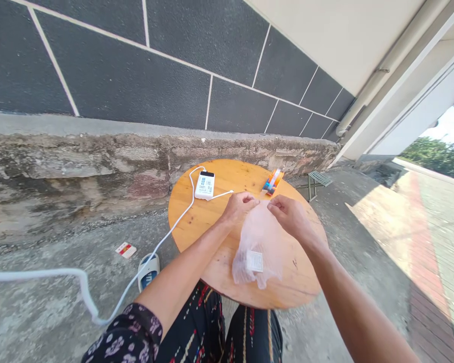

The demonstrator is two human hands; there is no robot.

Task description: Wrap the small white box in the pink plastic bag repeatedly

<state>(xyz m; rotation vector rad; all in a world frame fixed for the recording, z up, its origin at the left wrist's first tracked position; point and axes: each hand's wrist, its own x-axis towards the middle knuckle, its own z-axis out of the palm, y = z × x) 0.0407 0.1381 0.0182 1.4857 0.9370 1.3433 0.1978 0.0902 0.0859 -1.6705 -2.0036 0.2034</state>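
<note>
A thin, whitish see-through bag (263,237) lies on the round wooden table (189,222), with a small white printed label or packet (254,261) showing in its lower part. My left hand (241,204) pinches the bag's top edge on the left side. At the same edge, a little to the right, my right hand (285,212) has its fingers closed on the bag. Just beyond my hands is an orange and blue tape roll or dispenser (273,182).
A white box-like device (205,185) with a white cable (189,205) sits at the table's back left; the cable runs down past a slipper (149,269). A red and white card (125,249) lies on the ground. A folding stool (318,180) stands behind the table, near the wall (136,80).
</note>
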